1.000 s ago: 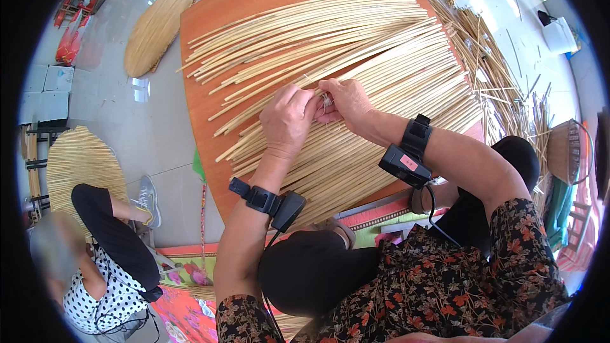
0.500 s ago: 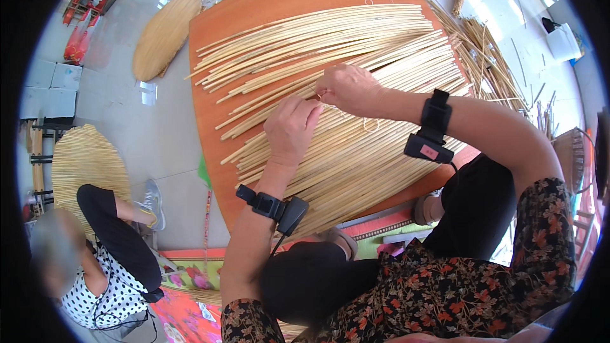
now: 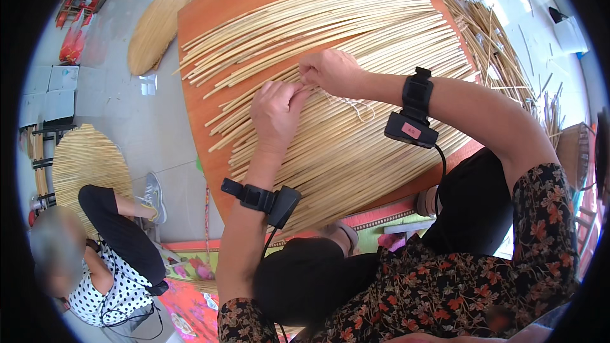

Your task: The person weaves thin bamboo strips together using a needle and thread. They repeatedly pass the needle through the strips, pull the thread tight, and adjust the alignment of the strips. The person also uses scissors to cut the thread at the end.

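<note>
A second ago both hands met knuckle to knuckle over the middle of the bamboo strips (image 3: 356, 82); then they drew apart, the right hand (image 3: 333, 71) going farther up the fan while the left hand (image 3: 276, 109) lay flat below it. Now the left hand has risen again, its fingertips touching the right hand's; a loop of pale string (image 3: 356, 107) trails right of them.

The person wears a dark short-sleeved top printed with small red and tan flowers, and black trousers. Each wrist carries a black strap with a boxy black device; the one by the right hand (image 3: 330, 71) has a small red label. A thin black cable runs from each device, including that behind the left hand (image 3: 274, 109).
</note>
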Demonstrator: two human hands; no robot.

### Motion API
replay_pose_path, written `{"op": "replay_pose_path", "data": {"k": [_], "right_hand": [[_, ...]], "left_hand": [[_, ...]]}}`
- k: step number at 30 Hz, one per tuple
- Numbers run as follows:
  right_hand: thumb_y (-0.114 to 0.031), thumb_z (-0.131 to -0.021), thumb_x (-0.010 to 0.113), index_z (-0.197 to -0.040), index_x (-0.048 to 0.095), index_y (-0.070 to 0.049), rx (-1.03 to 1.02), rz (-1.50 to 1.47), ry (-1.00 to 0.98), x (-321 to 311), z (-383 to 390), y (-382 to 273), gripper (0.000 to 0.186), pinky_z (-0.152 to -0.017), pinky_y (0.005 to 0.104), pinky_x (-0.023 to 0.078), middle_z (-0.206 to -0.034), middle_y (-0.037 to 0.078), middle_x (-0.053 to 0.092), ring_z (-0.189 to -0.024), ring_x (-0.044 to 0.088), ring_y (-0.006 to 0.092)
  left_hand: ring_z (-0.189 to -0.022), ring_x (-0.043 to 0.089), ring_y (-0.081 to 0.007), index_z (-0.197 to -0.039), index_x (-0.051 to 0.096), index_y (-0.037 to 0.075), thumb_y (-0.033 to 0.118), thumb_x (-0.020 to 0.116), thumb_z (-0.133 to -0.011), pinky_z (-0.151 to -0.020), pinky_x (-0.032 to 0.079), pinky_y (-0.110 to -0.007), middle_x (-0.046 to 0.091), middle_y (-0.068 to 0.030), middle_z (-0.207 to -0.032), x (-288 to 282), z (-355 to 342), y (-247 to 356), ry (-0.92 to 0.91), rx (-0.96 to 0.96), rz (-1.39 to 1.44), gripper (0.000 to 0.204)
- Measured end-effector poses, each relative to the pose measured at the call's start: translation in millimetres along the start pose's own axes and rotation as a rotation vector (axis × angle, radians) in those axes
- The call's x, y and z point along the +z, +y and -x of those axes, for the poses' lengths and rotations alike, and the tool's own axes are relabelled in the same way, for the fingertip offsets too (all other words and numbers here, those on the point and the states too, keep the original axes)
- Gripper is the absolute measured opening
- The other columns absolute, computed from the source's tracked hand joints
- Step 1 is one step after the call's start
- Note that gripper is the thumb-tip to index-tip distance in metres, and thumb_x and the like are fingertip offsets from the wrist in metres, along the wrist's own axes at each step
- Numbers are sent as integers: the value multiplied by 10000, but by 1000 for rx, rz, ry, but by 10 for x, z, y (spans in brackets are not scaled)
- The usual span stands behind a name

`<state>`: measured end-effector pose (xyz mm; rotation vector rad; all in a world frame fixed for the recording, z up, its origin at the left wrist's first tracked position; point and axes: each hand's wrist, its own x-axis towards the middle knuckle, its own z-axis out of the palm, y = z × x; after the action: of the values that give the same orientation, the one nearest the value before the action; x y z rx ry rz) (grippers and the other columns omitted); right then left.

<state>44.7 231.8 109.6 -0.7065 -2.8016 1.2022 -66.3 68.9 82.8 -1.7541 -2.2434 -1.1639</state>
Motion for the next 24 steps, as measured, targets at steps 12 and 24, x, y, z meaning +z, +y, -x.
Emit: {"op": "replay_pose_path", "data": {"k": [12, 24], "right_hand": [[-231, -1087, 632, -1088, 610, -9, 234, -1143, -161, -46, -305, 13, 223, -684, 350, 667, -871, 60, 660, -747, 718, 187], [-80, -996, 686, -1158, 643, 1, 301, -380, -213, -485, -70, -161, 186, -577, 309, 658, -896, 117, 717, -670, 751, 175]], "left_hand": [[-861, 647, -268, -913, 752, 114, 210, 813, -865, -773, 500, -424, 717, -35, -859, 4, 134, 129, -59, 52, -39, 124], [-850, 653, -282, -888, 744, 119, 187, 825, -847, -789, 508, -428, 728, -39, -868, -45, 168, 131, -43, 32, 2, 114]]}}
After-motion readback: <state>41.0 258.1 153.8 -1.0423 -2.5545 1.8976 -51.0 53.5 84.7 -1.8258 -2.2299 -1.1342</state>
